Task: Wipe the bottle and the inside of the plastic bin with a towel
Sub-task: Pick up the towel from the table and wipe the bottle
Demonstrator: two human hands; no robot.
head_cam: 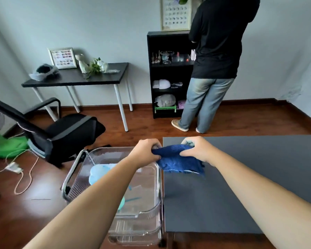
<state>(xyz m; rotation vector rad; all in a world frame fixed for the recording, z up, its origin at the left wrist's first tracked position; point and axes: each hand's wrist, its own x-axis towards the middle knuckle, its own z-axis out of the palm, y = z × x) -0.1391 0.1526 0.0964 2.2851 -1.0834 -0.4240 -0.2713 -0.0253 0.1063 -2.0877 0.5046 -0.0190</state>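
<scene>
Both hands grip a blue towel (180, 159) held up over the left edge of the dark counter (258, 177): the left hand (146, 150) pinches one end, the right hand (196, 149) is clamped on the other. The clear plastic bin (151, 203) sits just left of that edge, below the left forearm. The counter's surface to the right lies bare.
</scene>
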